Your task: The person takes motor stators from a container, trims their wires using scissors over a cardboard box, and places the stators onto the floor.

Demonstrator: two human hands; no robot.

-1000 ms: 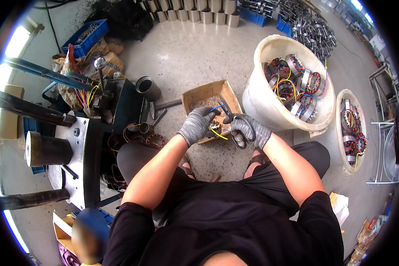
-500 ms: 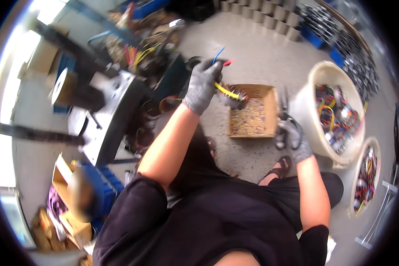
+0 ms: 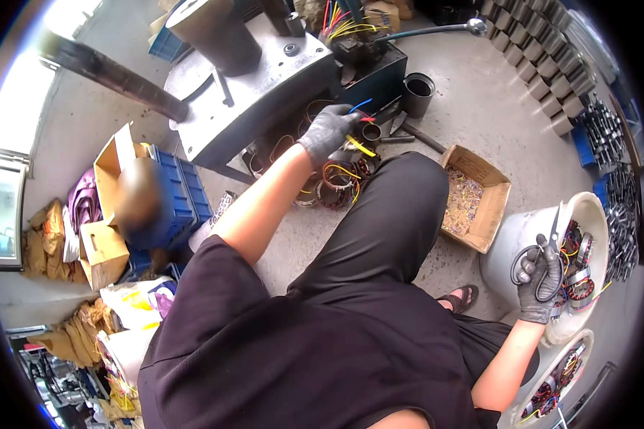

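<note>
In a grey glove, my left hand (image 3: 326,134) is closed on coloured wires, with blue, red and yellow (image 3: 360,146) ends sticking out. It hovers above a heap of wound motor stators (image 3: 334,187) on the floor beside the metal bench. The stator on these wires is hard to pick out against the heap. My right hand (image 3: 539,284), also gloved, grips black-handled scissors (image 3: 554,230), blades pointing up. It is in front of a large white tub (image 3: 511,236) containing several wired stators (image 3: 579,275).
A cardboard box (image 3: 495,194) of small wire scraps lies past my right knee. The bench (image 3: 279,79) carries a dark cylinder (image 3: 218,36). A black pot (image 3: 418,93) and a long handle (image 3: 423,138) are on the floor. Metal cylinders (image 3: 529,53) stack up far right; blue crates (image 3: 168,196) stand left.
My view has swung toward the left. My left hand has carried the stator by its wires from beside the cardboard box to the heap by the bench. The scissors remain in my right hand.
</note>
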